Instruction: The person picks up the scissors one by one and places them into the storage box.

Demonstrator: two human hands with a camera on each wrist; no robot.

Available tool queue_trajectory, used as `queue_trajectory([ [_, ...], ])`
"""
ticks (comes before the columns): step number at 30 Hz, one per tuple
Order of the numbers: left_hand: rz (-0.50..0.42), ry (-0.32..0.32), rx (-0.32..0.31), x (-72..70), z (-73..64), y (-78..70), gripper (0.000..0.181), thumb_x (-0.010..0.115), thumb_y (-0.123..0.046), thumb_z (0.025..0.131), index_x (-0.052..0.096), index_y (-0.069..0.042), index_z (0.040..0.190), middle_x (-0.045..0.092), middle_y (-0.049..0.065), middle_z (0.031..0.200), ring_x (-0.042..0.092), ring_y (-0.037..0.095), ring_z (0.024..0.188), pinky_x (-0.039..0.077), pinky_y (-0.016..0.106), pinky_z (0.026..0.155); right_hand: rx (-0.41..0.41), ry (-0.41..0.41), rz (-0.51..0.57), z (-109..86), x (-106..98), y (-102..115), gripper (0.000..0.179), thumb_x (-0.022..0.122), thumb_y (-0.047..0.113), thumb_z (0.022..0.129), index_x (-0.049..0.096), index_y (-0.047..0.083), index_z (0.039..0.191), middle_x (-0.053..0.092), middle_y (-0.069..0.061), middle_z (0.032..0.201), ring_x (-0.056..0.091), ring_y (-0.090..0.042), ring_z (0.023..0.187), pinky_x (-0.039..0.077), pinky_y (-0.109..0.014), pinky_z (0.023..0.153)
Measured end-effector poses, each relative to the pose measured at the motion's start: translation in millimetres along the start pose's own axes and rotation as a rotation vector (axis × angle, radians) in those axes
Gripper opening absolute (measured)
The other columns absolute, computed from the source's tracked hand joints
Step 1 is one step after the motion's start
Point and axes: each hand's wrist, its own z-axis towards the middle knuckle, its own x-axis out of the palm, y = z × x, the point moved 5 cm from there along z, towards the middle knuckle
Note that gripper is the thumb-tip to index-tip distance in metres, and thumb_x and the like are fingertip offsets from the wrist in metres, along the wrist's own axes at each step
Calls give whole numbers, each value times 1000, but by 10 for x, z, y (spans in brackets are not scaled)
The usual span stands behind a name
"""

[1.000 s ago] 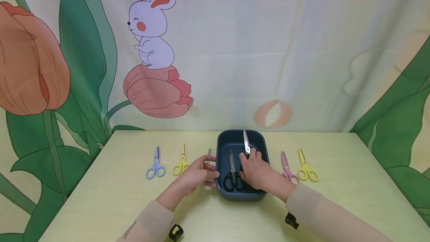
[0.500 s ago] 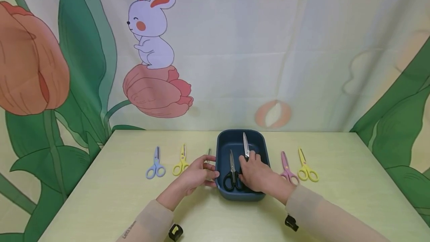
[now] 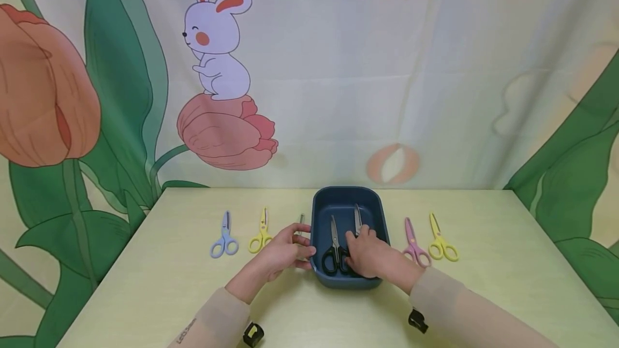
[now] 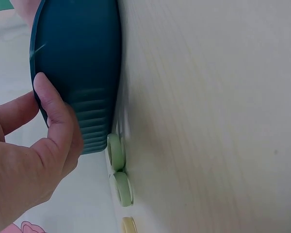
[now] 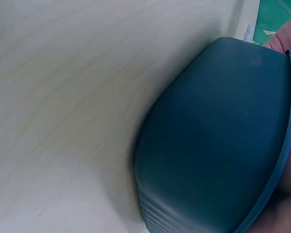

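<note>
A dark blue box [image 3: 348, 283] stands on the table. My left hand [image 3: 285, 248] holds its left wall, with the fingertips right at the rim. In the left wrist view, fingers [image 4: 58, 111] lie against the box's outer wall [image 4: 77, 53]. My right hand [image 3: 367, 251] reaches inside the box and grips a pair of scissors [image 3: 358, 216]; the hand hides its handles, and silver blades point away from me. Left of it in the box lies a pair of black-handled scissors [image 3: 335, 251]. The right wrist view shows mostly the box's outer wall [image 5: 208, 131].
Blue scissors [image 3: 225, 236] and yellow scissors [image 3: 263, 230] lie left of the box. Green scissors [image 4: 117, 153] lie beside it, partly hidden behind my left hand in the head view. Pink scissors [image 3: 411, 238] and more yellow scissors [image 3: 439, 238] lie to the right. A printed curtain [image 3: 338, 69] hangs behind.
The scissors in my right hand have sunk lower into the box, their tips coming down and nearer to me. My left hand and the box have stayed put.
</note>
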Motion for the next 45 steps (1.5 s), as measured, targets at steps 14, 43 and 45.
queue_trajectory([
  [14,-4,-1,-3,1,7,5,55,63,7,97,40,4,148,51,18,112,60,24,85,62,42,76,-43,-78,1,-29,-15,-19,48,59,38,105,54,2,136,48,-29,129,50,-42,118,54,-52,92],
  [43,-14,10,0,-5,-6,23,56,62,7,98,39,5,148,50,19,113,59,25,86,61,37,73,-202,-605,95,-462,-326,-613,49,60,27,105,49,6,147,46,-26,144,46,-43,131,48,-61,95],
  [45,-18,11,6,-4,-5,20,56,62,7,98,38,5,148,50,19,113,59,24,86,61,36,72,-171,-619,110,-488,-322,-721,47,59,25,105,48,5,146,46,-26,143,46,-44,130,47,-62,95],
])
